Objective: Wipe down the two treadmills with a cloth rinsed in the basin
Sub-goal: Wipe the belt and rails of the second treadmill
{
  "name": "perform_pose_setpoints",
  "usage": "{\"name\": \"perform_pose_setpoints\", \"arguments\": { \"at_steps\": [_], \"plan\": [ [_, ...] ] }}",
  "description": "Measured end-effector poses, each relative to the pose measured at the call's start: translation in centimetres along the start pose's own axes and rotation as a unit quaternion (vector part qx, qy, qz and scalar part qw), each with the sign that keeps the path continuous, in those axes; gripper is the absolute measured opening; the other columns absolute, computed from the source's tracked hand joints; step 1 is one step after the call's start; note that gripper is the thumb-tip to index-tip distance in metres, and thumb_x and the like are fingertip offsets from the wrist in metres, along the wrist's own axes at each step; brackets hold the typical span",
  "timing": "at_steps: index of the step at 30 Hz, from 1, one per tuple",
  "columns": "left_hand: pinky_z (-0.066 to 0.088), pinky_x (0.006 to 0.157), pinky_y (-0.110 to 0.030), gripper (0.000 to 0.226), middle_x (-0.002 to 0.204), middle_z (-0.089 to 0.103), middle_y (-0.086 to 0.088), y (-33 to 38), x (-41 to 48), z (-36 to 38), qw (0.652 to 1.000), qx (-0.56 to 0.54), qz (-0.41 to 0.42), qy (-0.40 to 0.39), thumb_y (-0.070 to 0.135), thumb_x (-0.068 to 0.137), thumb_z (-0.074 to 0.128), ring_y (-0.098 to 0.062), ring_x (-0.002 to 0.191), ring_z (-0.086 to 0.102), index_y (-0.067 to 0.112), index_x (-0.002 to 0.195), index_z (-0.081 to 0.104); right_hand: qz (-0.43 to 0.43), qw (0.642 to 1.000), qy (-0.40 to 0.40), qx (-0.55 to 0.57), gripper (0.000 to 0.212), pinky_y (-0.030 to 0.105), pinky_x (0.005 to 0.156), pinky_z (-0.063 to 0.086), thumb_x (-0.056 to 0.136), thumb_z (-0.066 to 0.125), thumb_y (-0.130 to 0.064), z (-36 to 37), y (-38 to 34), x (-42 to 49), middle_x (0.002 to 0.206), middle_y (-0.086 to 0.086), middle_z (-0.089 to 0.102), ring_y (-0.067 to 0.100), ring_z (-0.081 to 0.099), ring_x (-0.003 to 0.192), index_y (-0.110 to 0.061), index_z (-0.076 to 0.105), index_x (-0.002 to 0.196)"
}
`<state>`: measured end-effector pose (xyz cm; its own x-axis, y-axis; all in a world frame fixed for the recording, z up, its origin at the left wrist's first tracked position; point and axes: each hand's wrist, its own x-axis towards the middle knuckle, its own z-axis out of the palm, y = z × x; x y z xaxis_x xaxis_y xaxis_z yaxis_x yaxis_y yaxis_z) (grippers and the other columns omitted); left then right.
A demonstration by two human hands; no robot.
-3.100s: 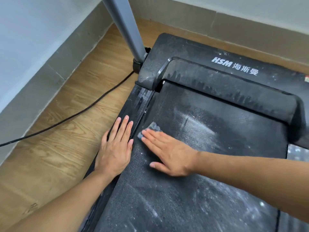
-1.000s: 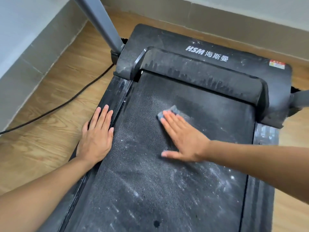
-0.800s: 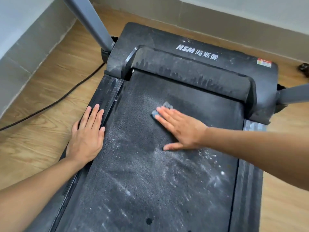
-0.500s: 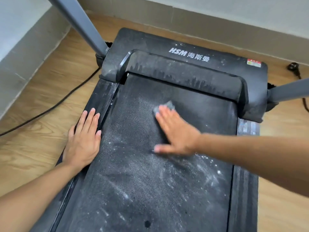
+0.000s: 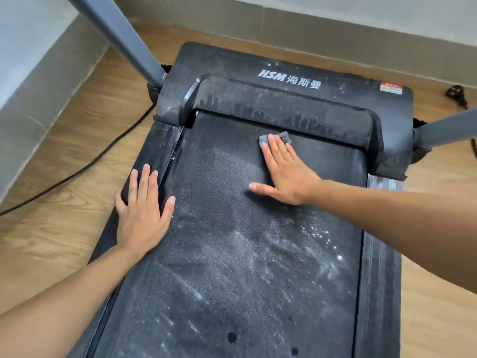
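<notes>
Your right hand [image 5: 286, 174] lies flat on the treadmill belt [image 5: 232, 267], fingers straight and together, thumb spread to the left. It presses a small grey-blue cloth [image 5: 283, 136] under the fingertips. The cloth shows only as a crumpled edge past your fingertips. It sits at the front end of the belt, just short of the lip where the belt runs under the motor cover [image 5: 284, 99]. It lies a little right of the belt's middle. Belt surface shows on both sides of it: a wider stretch to the left, a narrower one to the right before the right side rail [image 5: 379, 280].

Your left hand [image 5: 143, 215] is also flat, fingers straight, holding nothing. It rests on the left side rail [image 5: 165, 140], and the thumb crosses the rail's inner edge onto the belt. The two hands are well apart, with belt between them.

Near the cloth the belt looks darker. Toward you, mostly on the right half, it carries white dusty streaks and specks. Two dark round spots [image 5: 232, 337] sit near the bottom of the view.

The grey left upright [image 5: 124, 40] rises at the cover's left corner and the right upright [image 5: 444, 130] at its right corner, both outside the belt's width. On the wooden floor [image 5: 51, 241] a black cable [image 5: 90, 164] runs to the left of the treadmill, apart from the rail. A black plug [image 5: 455, 93] lies beyond the right corner.
</notes>
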<state>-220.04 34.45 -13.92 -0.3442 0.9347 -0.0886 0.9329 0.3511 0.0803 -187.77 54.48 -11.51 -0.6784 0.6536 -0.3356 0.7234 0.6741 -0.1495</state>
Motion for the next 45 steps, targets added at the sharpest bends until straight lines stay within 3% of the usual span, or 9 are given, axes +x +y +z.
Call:
{"name": "perform_pose_setpoints", "arguments": {
  "at_steps": [5, 8, 14, 19, 22, 26, 34, 40, 45],
  "plan": [
    [0.022, 0.118, -0.070, 0.082, 0.178, 0.005, -0.006, 0.2, -0.1, 0.2, 1.000, 0.022, -0.004, 0.007, 0.061, 0.104, 0.023, -0.029, 0.164, 0.004, 0.006, 0.166, 0.022, -0.160, 0.983, -0.082, -0.032, 0.120, 0.051, 0.130, -0.003, 0.090, 0.018, -0.093, 5.1, -7.6, -12.9, 0.169, 0.021, -0.024, 0.030, -0.028, 0.157, -0.004, -0.017, 0.162],
    [0.023, 0.117, -0.071, 0.084, 0.178, 0.005, -0.007, 0.2, 0.1, 0.2, 1.000, 0.030, -0.005, 0.006, 0.062, 0.103, 0.023, -0.031, 0.164, 0.004, 0.006, 0.166, 0.022, -0.207, 0.975, -0.064, -0.046, 0.109, 0.050, 0.130, -0.005, 0.095, 0.019, -0.088, 4.8, -5.4, -11.6, 0.171, 0.014, -0.024, 0.025, -0.025, 0.158, -0.013, -0.022, 0.163],
    [0.028, 0.112, -0.073, 0.084, 0.177, 0.008, -0.007, 0.3, -0.1, 0.3, 0.999, 0.037, -0.011, 0.006, 0.061, 0.103, 0.024, -0.030, 0.164, 0.006, 0.005, 0.165, 0.024, 0.029, 0.995, 0.057, -0.081, 0.116, 0.051, 0.131, 0.006, 0.091, 0.017, -0.092, 0.1, 4.2, -1.7, 0.173, 0.022, -0.005, 0.033, -0.007, 0.162, -0.007, -0.003, 0.166],
    [0.028, 0.113, -0.072, 0.083, 0.178, 0.005, -0.005, 0.5, 0.2, 0.1, 0.999, 0.038, -0.010, 0.000, 0.061, 0.103, 0.023, -0.029, 0.164, 0.005, 0.007, 0.166, 0.020, 0.052, 0.998, 0.043, 0.006, 0.122, 0.050, 0.131, 0.003, 0.088, 0.016, -0.094, 1.0, 3.3, -3.5, 0.172, 0.021, -0.014, 0.031, -0.017, 0.160, -0.001, -0.008, 0.164],
    [0.027, 0.114, -0.072, 0.083, 0.178, 0.005, -0.005, 0.4, 0.0, 0.3, 0.999, 0.036, -0.009, 0.003, 0.061, 0.103, 0.022, -0.029, 0.164, 0.005, 0.007, 0.166, 0.020, -0.014, 0.999, -0.005, 0.046, 0.121, 0.048, 0.131, -0.006, 0.090, 0.018, -0.093, 3.8, -2.1, -10.6, 0.170, 0.020, -0.022, 0.030, -0.025, 0.158, -0.002, -0.012, 0.163],
    [0.027, 0.114, -0.072, 0.083, 0.178, 0.006, -0.006, 0.5, 0.1, 0.4, 0.999, 0.034, -0.005, 0.010, 0.061, 0.103, 0.023, -0.029, 0.164, 0.005, 0.006, 0.166, 0.021, -0.079, 0.996, 0.002, 0.037, 0.116, 0.047, 0.127, 0.009, 0.093, 0.027, -0.089, 8.1, -8.8, -18.8, 0.173, 0.020, -0.002, 0.031, -0.007, 0.162, 0.000, 0.005, 0.165],
    [0.028, 0.113, -0.073, 0.082, 0.177, 0.009, -0.008, 0.9, 0.1, 0.0, 0.999, 0.044, -0.005, 0.006, 0.059, 0.104, 0.024, -0.033, 0.163, 0.009, 0.005, 0.165, 0.021, 0.162, 0.984, 0.069, 0.004, 0.118, 0.048, 0.131, 0.000, 0.090, 0.015, -0.091, 1.4, 3.8, -3.9, 0.174, 0.020, -0.006, 0.031, -0.010, 0.161, -0.002, -0.001, 0.165],
    [0.028, 0.113, -0.075, 0.082, 0.177, 0.008, -0.011, 0.4, 0.1, 0.3, 0.999, 0.049, 0.005, -0.001, 0.058, 0.105, 0.022, -0.038, 0.162, 0.010, 0.002, 0.165, 0.021, 0.112, 0.990, 0.035, 0.080, 0.119, 0.048, 0.131, -0.004, 0.090, 0.017, -0.093, 4.3, -1.4, -11.7, 0.171, 0.018, -0.021, 0.028, -0.024, 0.158, -0.004, -0.013, 0.164],
    [0.027, 0.114, -0.076, 0.082, 0.177, 0.004, -0.012, 0.4, 0.3, 0.3, 0.998, 0.054, 0.011, -0.005, 0.058, 0.106, 0.020, -0.038, 0.162, 0.006, 0.002, 0.166, 0.017, 0.028, 0.999, 0.001, 0.025, 0.110, 0.048, 0.130, 0.004, 0.096, 0.023, -0.087, 8.0, -5.7, -20.0, 0.173, 0.015, -0.012, 0.029, -0.009, 0.162, -0.006, -0.002, 0.166]
  ]
}}
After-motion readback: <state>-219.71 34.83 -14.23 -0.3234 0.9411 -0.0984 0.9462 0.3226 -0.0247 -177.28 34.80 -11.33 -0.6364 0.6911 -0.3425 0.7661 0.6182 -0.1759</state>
